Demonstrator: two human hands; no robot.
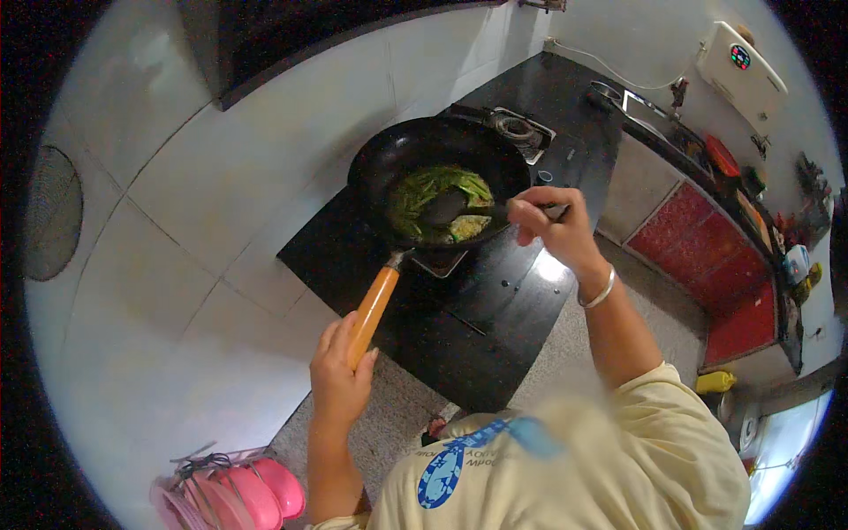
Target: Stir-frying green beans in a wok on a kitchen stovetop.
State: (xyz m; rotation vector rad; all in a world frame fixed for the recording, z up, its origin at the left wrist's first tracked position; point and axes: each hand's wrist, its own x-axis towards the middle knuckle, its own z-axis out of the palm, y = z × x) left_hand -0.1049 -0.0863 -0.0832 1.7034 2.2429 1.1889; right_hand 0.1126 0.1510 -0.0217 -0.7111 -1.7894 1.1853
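A large black wok stands over the burner on a black countertop. Inside it lie long green vegetables, curved around the middle, with a yellowish mass, perhaps egg, at the near right. My left hand grips the orange wooden handle of the wok. Over the wok's right rim, my right hand holds a dark cooking spatula, its blade down among the vegetables. The fingers hide part of the spatula's handle.
A second gas burner sits behind the wok to the right. The black countertop ends at an edge near my body. A sink and red cabinets line the right side. Pink slippers hang at lower left.
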